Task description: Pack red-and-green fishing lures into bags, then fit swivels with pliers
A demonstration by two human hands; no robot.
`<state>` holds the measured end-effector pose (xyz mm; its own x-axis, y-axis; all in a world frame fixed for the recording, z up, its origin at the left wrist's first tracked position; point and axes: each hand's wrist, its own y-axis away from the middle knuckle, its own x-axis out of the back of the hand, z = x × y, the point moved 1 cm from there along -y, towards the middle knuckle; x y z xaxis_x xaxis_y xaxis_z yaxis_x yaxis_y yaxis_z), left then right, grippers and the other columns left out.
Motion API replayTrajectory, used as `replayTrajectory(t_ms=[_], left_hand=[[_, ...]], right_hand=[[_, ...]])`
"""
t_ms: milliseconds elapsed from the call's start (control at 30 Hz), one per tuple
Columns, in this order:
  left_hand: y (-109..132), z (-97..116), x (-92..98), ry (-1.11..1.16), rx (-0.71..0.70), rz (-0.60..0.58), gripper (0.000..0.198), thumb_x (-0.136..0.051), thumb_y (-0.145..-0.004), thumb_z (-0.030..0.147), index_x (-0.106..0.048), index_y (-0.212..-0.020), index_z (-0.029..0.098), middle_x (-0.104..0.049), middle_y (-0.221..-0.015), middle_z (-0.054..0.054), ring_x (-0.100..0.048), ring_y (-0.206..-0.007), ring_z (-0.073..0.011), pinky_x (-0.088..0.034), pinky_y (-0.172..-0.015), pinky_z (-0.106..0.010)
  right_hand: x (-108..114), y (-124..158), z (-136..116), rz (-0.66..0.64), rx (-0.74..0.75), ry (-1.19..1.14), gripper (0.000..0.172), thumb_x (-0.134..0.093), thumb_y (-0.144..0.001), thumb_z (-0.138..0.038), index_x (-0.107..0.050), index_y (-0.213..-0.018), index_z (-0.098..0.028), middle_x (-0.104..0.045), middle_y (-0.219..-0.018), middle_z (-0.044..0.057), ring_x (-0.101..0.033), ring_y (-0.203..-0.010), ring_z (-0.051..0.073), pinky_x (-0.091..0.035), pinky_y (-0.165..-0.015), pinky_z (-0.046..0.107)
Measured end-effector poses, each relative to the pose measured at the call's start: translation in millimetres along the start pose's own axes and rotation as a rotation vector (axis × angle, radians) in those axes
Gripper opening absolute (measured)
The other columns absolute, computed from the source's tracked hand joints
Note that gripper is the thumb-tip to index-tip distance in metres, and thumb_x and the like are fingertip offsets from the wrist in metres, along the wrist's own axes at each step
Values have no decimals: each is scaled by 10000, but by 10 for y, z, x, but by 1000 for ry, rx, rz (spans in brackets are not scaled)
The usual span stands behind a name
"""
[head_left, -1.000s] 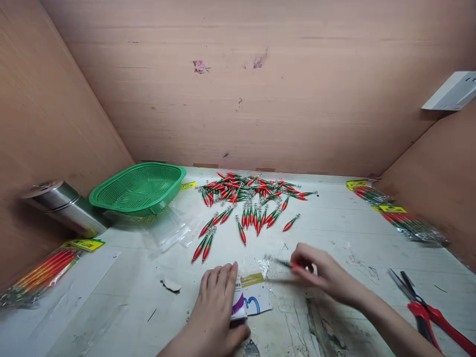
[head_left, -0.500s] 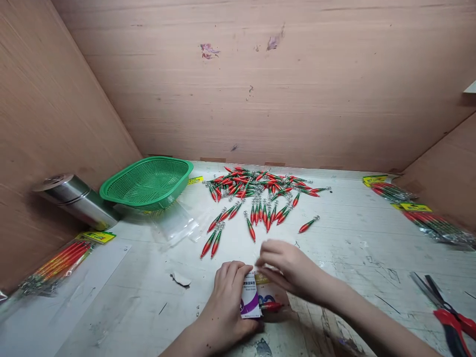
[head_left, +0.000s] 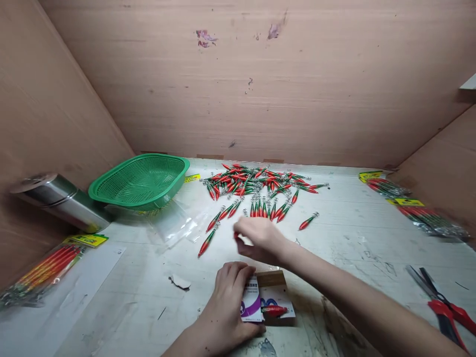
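Observation:
My left hand (head_left: 225,307) is curled round a small white and purple box (head_left: 251,300) near the front edge of the table. A printed card (head_left: 273,297) lies beside the box, and one red and green lure (head_left: 274,311) rests on it. My right hand (head_left: 258,238) reaches forward over the loose lures, its fingers pinched on the red tip of one lure, most of which is hidden. A heap of red and green lures (head_left: 256,186) is spread across the back of the table. Two single lures lie apart, one (head_left: 207,241) to the left and another (head_left: 308,221) to the right.
A green mesh basket (head_left: 139,181) stands at the back left, with clear plastic bags (head_left: 174,223) in front of it. A steel cylinder (head_left: 59,201) leans at the left wall. Packed lure bags lie at left (head_left: 44,267) and right (head_left: 416,210). Red-handled scissors (head_left: 442,307) rest at right.
My right hand left a lure on the card, then moved forward and left to the loose lures and pinched one. My left hand stayed on the box.

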<state>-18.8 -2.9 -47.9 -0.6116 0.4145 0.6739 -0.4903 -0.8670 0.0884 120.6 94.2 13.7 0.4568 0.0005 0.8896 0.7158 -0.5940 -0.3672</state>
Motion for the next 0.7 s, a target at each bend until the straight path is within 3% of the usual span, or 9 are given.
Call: replayTrajectory(t_ms=[100, 167, 300, 467, 600, 700], left_hand=[[-6, -20, -8, 49, -24, 45, 808, -820, -579, 232, -454, -1299, 196, -510, -1267, -128, -419, -1197, -336, -399, -1019, -485], [-11, -12, -4, 57, -18, 44, 790, -808, -592, 241, -452, -1296, 205, -509, -1271, -129, -416, -1199, -344, -397, -1014, -498], [-14, 47, 13, 49, -35, 15, 752, -803, -618, 269, -458, -1284, 212, -520, -1262, -130, -429, -1190, -351, -397, -1004, -511], [4, 80, -18, 38, -136, 10, 779, -852, -627, 355, -452, -1276, 198, -532, -1244, -135, -456, -1160, -338, -417, -987, -491], [8, 64, -29, -1, -163, 52, 728, -836, -656, 354, -474, -1271, 214, -551, -1222, -127, -481, -1134, -330, -435, -963, -483], [9, 57, -22, -23, -174, 72, 748, -848, -638, 377, -488, -1273, 210, -562, -1215, -127, -493, -1120, -327, -451, -947, -473]], right_hand=[[382, 596, -6, 160, -216, -62, 150, -378, -931, -136, -495, -868, -206, -569, -693, 9, -532, -547, 115, -465, -497, 221], [511, 968, -44, 235, -386, -267, 105, -487, -920, -200, -491, -818, -224, -584, -675, -1, -562, -559, 120, -482, -500, 220], [392, 1397, -170, 122, -558, -515, 152, -562, -902, -290, -572, -766, -221, -586, -681, 5, -566, -600, 149, -480, -551, 261], [79, 1414, -299, 73, -455, -541, 104, -561, -924, -271, -625, -853, -229, -605, -770, 30, -573, -737, 182, -479, -643, 294], [58, 1339, -298, 21, -297, -438, 147, -553, -937, -240, -659, -836, -246, -613, -828, 41, -536, -814, 208, -453, -719, 353], [123, 1239, -230, 11, -407, -392, 171, -517, -961, -292, -651, -877, -227, -615, -866, 56, -542, -852, 219, -452, -757, 385]])
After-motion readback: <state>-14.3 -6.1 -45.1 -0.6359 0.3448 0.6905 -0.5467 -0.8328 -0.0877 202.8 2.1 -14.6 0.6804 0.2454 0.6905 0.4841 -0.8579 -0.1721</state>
